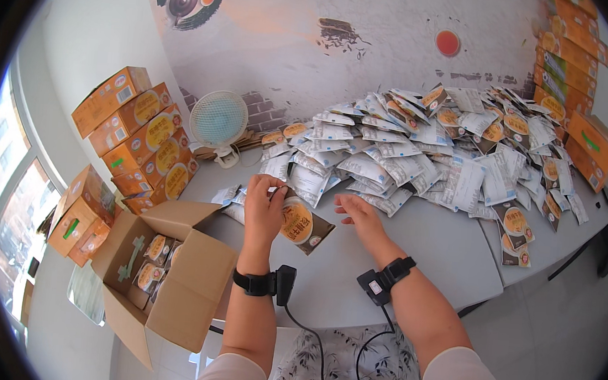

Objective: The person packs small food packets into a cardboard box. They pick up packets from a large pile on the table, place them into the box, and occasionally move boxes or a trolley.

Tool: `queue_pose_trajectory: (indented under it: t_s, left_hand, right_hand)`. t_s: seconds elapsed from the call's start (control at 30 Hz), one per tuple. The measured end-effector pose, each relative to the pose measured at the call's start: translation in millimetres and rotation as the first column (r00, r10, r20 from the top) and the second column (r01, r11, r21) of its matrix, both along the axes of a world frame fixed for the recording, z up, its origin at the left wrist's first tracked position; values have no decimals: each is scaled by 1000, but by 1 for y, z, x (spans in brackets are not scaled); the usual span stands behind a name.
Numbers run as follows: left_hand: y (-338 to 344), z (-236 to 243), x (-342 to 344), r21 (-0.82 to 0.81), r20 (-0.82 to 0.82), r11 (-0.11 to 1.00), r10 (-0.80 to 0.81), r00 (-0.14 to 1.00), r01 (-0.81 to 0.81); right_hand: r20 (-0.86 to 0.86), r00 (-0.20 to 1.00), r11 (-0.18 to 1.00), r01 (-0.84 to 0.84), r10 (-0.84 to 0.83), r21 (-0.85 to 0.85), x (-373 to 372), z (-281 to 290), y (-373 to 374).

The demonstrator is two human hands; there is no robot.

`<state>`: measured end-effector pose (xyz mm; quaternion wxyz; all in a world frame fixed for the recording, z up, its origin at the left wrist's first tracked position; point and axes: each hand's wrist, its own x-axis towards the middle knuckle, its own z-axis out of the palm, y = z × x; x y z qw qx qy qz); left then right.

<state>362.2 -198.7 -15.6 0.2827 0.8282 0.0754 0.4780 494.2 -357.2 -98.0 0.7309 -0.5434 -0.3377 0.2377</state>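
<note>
My left hand [266,203] pinches the upper left corner of a flat brown food packet [304,226] with a round yellow picture on its front. The packet is tilted above the grey-white table [413,252]. To its right, my right hand [360,219] has its fingers apart and holds nothing. Beyond both hands rises a large heap of similar packets [384,169], many with their white backs up. Left of my left forearm stands an open cardboard box [191,292], with several packets [149,276] inside.
Orange cartons [144,134] are stacked at the left, beside a small fan [219,120]. More orange cartons [567,64] tower at the back right, and one carton [592,152] leans by the heap. Black cables [317,334] hang from the bands on my wrists.
</note>
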Motion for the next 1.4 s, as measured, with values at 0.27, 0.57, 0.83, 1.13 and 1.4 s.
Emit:
queue_pose_trajectory:
  t_s: [0.27,0.57,0.83,1.13,1.4]
  left_hand:
    - [-3,-34,29,-534,-101,811,-341,934,239]
    - [2,-54,29,-665,17,693,-358,934,278]
    - [17,-59,28,-720,37,650,-315,948,244]
    - [29,-64,26,-546,-46,828,-182,982,128]
    - [38,-69,26,-712,149,690,-34,988,132]
  right_hand:
    - [-249,877,899,-435,410,-53,-8,12,-12]
    - [-129,913,826,-406,387,-391,-17,7,-3]
    - [-153,891,814,-452,427,-363,-19,9,-4]
    - [-291,867,818,-485,404,-310,-16,0,0]
    - [-377,880,947,-322,291,-21,-9,5,2]
